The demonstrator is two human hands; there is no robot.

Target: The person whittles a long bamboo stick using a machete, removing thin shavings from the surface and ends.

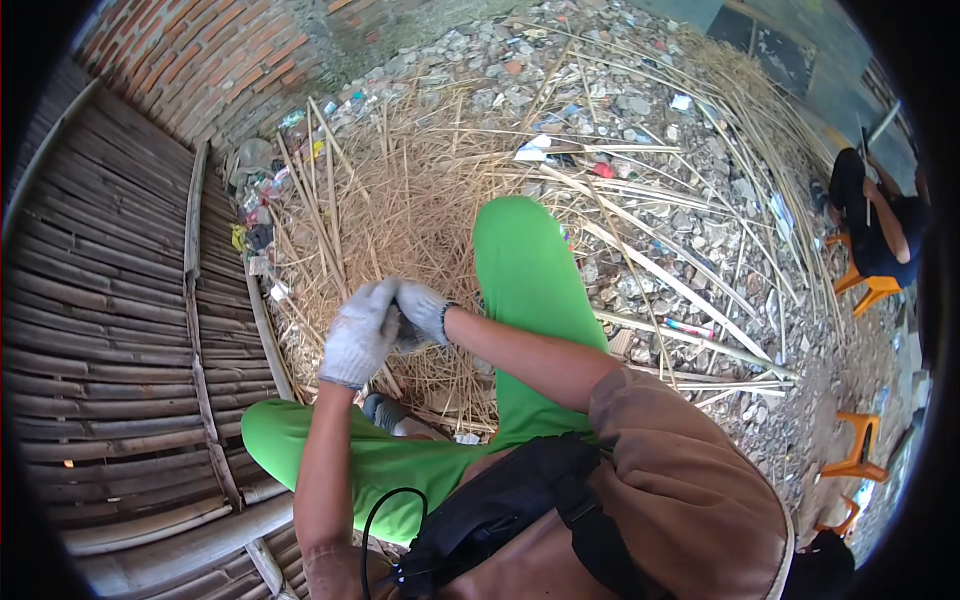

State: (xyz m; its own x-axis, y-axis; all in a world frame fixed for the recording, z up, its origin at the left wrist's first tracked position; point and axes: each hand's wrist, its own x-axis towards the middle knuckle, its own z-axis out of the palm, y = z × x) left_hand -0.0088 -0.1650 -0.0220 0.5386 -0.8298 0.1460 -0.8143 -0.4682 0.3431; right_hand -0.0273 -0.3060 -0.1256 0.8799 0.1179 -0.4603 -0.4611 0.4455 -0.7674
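My left hand (358,335) and my right hand (422,312), both in whitish knitted work gloves, meet in front of my left knee. The fingers of the left hand are bent and press against the right hand. My right hand is curled inward, its fingertips mostly hidden behind the left hand. A dark grey patch shows between the two palms; whether it is a held thing or shadow I cannot make out. Below the hands lies a heap of thin straw-coloured bamboo shavings (415,215), partly covered by my legs in green trousers (535,270).
A bamboo slat wall (110,300) stands close on the left, a brick wall (210,65) behind. Long split bamboo strips (680,285) lie over rubble and litter at right. A person (885,220) sits on an orange stool (865,290); another orange stool (856,447) stands nearer.
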